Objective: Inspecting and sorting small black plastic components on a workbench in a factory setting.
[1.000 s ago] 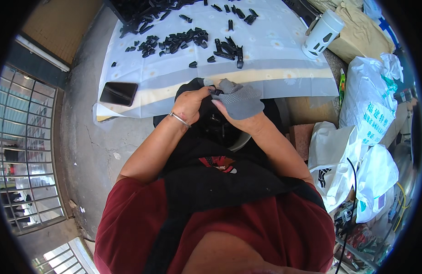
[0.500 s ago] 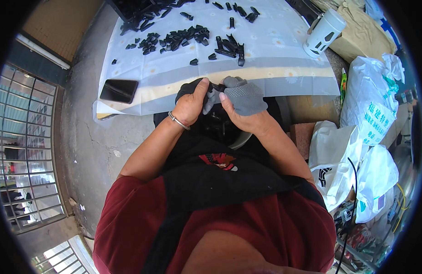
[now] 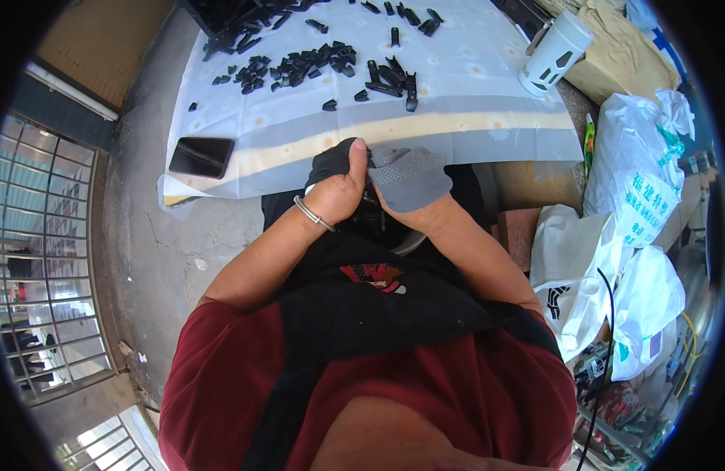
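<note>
My left hand point(image 3: 339, 182) and my right hand point(image 3: 412, 179) are pressed together just off the table's near edge, above my lap. Dark glove material covers the fingers of the left, with its thumb bare; a grey dotted glove covers the back of the right. Both are closed around a small black plastic part point(image 3: 368, 155), mostly hidden by the fingers. Under them, partly covered by my arms, is a round container point(image 3: 412, 242) on my lap with dark pieces inside. Loose black plastic parts point(image 3: 315, 64) lie in piles on the table farther off.
A light flowered cloth covers the table point(image 3: 465, 129). A dark phone point(image 3: 201, 157) lies at its left corner, and a white tumbler point(image 3: 556, 55) stands at the right. White bags point(image 3: 571, 267), a brick point(image 3: 518, 238) and a black cable point(image 3: 608, 330) are right of me.
My hands have come closer together, the right turning inward over the left. The black plastic part, visible between them before, is now mostly covered.
</note>
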{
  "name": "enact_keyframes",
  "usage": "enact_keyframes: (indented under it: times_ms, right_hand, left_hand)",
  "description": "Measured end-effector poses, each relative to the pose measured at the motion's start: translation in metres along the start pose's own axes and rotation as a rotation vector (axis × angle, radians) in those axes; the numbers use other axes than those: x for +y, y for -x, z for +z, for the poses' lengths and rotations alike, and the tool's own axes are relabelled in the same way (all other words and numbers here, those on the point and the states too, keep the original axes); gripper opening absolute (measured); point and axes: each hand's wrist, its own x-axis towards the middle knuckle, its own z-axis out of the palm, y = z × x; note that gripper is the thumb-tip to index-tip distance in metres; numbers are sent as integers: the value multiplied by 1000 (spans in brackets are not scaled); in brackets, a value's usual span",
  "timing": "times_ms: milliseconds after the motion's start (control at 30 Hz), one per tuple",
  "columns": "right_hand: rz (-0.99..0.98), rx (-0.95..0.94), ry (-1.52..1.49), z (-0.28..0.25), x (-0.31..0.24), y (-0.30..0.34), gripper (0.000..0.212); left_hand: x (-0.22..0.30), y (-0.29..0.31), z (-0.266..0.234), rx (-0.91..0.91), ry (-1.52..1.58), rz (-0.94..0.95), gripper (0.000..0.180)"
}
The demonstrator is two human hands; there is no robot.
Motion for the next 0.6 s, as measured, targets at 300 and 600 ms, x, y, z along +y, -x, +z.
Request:
enact_keyframes:
  times_ms: [300, 600]
  right_hand:
    - [171, -208, -187, -17, 28, -9, 27]
    - [111, 90, 221, 37, 137, -53, 28]
  left_hand:
    - [-17, -27, -35, -237, -453, -45, 40]
    - [-55, -81, -18, -168, -765, 32, 31]
